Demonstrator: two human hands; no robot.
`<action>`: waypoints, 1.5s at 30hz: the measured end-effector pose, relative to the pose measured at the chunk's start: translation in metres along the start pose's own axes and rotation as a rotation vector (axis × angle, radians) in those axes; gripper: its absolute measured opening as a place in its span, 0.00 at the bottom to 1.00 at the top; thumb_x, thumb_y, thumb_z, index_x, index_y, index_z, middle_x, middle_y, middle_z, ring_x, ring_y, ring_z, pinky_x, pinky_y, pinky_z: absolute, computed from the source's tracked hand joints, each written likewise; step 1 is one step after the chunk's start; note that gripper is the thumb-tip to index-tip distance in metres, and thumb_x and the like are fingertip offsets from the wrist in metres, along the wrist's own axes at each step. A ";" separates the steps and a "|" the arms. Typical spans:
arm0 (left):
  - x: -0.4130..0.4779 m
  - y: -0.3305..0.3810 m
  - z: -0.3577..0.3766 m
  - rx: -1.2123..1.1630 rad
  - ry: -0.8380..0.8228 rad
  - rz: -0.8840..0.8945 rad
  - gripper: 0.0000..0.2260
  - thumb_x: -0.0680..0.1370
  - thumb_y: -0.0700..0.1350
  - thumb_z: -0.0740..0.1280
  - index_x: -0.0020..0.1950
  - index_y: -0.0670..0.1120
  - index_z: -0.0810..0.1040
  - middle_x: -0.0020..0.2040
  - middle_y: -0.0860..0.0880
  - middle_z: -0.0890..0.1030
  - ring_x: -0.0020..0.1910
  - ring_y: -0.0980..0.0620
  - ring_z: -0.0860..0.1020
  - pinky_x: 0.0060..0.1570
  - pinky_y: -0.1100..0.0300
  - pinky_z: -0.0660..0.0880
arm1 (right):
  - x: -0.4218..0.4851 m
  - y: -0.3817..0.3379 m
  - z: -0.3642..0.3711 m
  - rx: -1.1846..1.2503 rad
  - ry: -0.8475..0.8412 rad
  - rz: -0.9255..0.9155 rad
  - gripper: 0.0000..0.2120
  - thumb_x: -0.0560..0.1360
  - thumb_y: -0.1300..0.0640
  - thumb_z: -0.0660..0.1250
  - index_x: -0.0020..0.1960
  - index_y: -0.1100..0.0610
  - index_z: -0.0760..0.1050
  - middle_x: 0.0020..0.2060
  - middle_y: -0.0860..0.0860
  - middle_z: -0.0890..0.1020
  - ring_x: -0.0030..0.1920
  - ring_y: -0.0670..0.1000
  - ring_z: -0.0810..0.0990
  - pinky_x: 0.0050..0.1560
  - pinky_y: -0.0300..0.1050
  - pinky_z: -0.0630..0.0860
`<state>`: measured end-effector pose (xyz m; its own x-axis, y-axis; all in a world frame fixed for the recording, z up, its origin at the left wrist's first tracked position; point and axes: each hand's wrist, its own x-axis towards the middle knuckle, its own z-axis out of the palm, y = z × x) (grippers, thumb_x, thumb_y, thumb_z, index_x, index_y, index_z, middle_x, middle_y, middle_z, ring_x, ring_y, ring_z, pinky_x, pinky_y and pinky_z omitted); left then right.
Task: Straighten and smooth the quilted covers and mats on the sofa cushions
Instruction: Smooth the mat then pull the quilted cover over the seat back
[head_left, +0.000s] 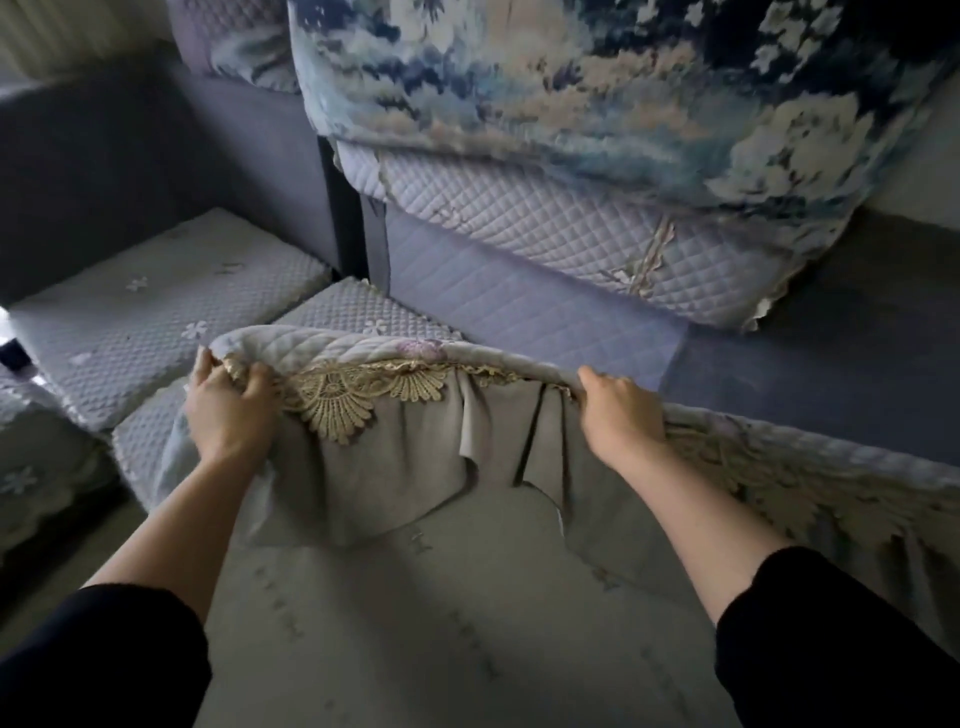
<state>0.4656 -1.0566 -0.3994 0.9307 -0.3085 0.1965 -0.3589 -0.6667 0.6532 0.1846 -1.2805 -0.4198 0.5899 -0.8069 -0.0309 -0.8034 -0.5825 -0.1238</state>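
Cover is held up before the sofa, its lace edge folded over, with left hand and right hand both gripping the top fold. Seat behind lies bare (most work seemingly remains); mats at left look flat.

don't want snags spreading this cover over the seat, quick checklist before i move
1. Grip of left hand on cover edge: ok.
2. Grip of right hand on same edge: ok.
3. Fabric between the hands flat: not ok, bunched in folds.
4. Lay of lace trim: not ok, crumpled against the backing.
5. Target blue seat in view: ok.
6. Cover's near end: cannot tell, out of frame.
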 end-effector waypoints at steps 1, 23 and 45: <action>0.003 -0.007 0.010 0.001 -0.012 -0.002 0.18 0.80 0.47 0.61 0.63 0.35 0.75 0.74 0.41 0.65 0.72 0.36 0.63 0.71 0.46 0.61 | 0.007 -0.001 0.012 -0.006 0.015 0.001 0.11 0.79 0.65 0.52 0.56 0.57 0.70 0.55 0.58 0.79 0.57 0.61 0.75 0.51 0.51 0.72; -0.088 -0.023 0.221 0.222 -0.258 0.326 0.30 0.77 0.61 0.63 0.71 0.44 0.63 0.79 0.51 0.52 0.77 0.41 0.38 0.73 0.44 0.35 | 0.038 0.104 0.193 0.197 -0.134 0.191 0.17 0.82 0.55 0.52 0.68 0.58 0.67 0.63 0.64 0.74 0.63 0.64 0.72 0.61 0.53 0.68; -0.086 0.097 0.285 0.156 -0.547 0.465 0.32 0.76 0.70 0.45 0.77 0.63 0.39 0.79 0.55 0.41 0.77 0.48 0.41 0.73 0.44 0.37 | 0.092 0.177 0.119 0.744 0.212 0.391 0.39 0.74 0.58 0.67 0.78 0.48 0.48 0.75 0.53 0.60 0.74 0.55 0.61 0.72 0.49 0.60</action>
<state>0.3308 -1.2885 -0.5613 0.5265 -0.8502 0.0085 -0.7517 -0.4608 0.4718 0.1070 -1.4462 -0.5624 0.1954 -0.9803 -0.0301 -0.6392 -0.1040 -0.7619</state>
